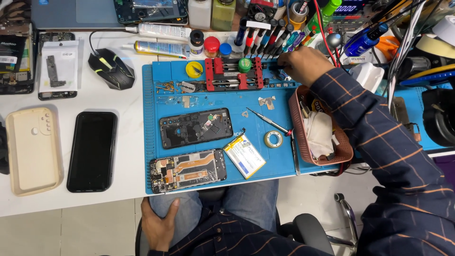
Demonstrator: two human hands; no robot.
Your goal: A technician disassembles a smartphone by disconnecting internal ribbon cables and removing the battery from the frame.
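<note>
Blue work mat (265,163) covers the bench middle. Right hand (303,64) reaches to its far edge, fingers curled together at the row of screwdrivers (265,35) standing upright in a rack; can't tell if they pinch a handle or just touch. Tools sit straight ahead of the fingertips, long axis vertical-ish. Left hand (159,225) is well away, flat on the thigh, fingers loose, holding nothing, so right hand is far nearer. Red clamp jig (234,76) lies just left of the right hand. Brown basket (303,137) sits under the forearm. On the mat nearer the body: opened phone (195,127), circuit frame (188,169), battery (245,155), tape roll (273,139), loose screwdriver (268,121).
</note>
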